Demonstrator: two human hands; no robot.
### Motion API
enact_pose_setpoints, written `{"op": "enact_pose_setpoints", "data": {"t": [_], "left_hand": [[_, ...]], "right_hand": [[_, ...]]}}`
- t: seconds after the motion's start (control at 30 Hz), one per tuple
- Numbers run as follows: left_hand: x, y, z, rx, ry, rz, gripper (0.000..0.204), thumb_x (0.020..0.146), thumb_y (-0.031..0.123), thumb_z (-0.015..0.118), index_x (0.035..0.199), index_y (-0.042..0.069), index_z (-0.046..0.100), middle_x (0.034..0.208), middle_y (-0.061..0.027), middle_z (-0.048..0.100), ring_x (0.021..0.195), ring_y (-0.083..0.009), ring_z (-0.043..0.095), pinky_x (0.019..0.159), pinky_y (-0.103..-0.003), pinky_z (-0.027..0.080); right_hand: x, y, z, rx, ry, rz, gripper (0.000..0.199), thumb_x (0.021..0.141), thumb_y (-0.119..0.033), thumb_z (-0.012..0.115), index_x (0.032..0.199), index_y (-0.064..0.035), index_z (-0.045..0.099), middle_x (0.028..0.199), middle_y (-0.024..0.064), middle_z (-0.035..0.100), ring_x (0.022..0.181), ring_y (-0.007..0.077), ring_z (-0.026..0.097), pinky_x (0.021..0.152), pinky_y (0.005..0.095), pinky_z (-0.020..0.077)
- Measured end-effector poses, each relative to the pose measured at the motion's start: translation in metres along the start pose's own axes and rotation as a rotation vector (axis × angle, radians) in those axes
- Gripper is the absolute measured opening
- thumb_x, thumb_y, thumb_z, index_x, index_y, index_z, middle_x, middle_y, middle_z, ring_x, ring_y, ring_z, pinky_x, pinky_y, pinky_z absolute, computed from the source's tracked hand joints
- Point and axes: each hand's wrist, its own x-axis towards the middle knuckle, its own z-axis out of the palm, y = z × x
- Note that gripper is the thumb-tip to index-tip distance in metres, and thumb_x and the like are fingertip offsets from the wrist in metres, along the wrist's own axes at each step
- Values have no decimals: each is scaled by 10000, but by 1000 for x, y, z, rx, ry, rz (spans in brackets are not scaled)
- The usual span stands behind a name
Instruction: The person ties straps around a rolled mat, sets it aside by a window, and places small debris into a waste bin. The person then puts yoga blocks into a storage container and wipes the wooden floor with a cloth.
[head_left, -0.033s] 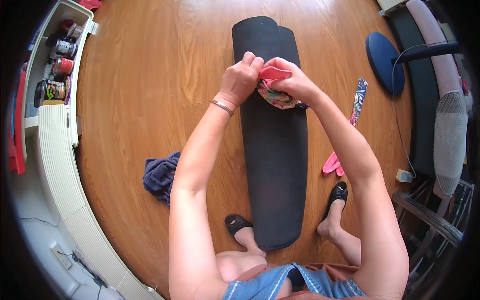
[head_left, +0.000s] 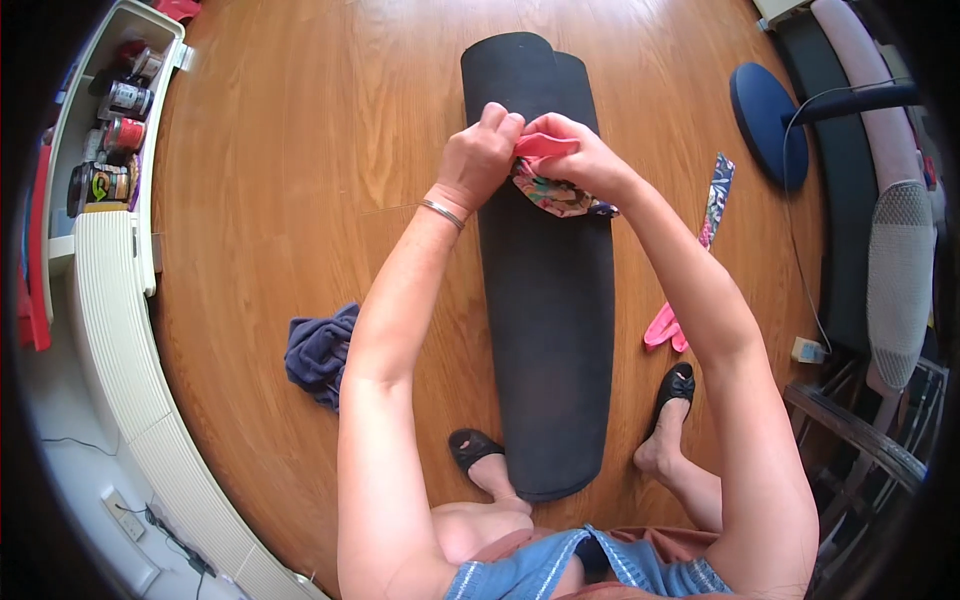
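A rolled black mat (head_left: 550, 350) lies lengthwise on the wooden floor, between my feet at its near end. Above its far part, both hands hold a floral cloth with a pink lining (head_left: 548, 146). My left hand (head_left: 480, 155), with a silver bangle at the wrist, is closed on the cloth's left edge. Thumb and fingers of my right hand (head_left: 585, 158) grip the pink edge from the other side; some fingertips are hidden in the folds. The floral side hangs below the hands, over the mat.
Right of the mat lie a floral strip (head_left: 717, 200) and a pink piece of cloth (head_left: 666, 328). A crumpled dark blue cloth (head_left: 320, 355) lies left. A white cabinet (head_left: 120, 290) with jars stands at the left; a round blue base (head_left: 770, 125) and a cable are at the right.
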Motion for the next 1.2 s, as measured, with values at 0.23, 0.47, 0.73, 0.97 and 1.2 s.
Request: {"op": "enact_pose_setpoints", "data": {"t": [0.23,0.47,0.73,0.97,1.2], "left_hand": [[2,5,1,-157,97,-15,188,678,22,564,845,89,510,797,-72,500,613,-249,561,486,-317,480],[4,-1,-10,-310,11,-81,131,716,112,562,809,89,473,735,-105,521,584,-286,557,469,-358,460],[-13,9,-24,-100,-179,-156,47,761,119,483,763,75,469,641,-101,554,558,-282,569,469,-353,465],[-28,13,-62,145,-445,-142,54,760,116,475,731,73,461,622,-91,555,551,-261,575,461,-344,457],[-50,29,-80,-55,-496,-172,103,738,94,547,714,63,451,630,-109,542,573,-286,549,462,-345,428]], "right_hand": [[15,-4,-8,121,-186,233,166,780,-94,537,935,-37,544,717,10,559,588,54,479,533,201,405],[13,-9,-11,124,-112,275,108,804,-112,528,839,-10,526,748,26,556,626,56,505,552,197,430],[9,0,-3,249,3,49,118,802,-127,540,822,-17,502,747,29,539,629,52,484,553,181,411],[14,-20,-37,-836,157,-421,82,752,-72,477,830,-69,451,759,165,561,705,336,542,582,385,426],[3,-25,-94,-1291,-26,-413,93,745,-18,452,813,-76,428,739,113,535,693,320,543,574,376,429]]}}
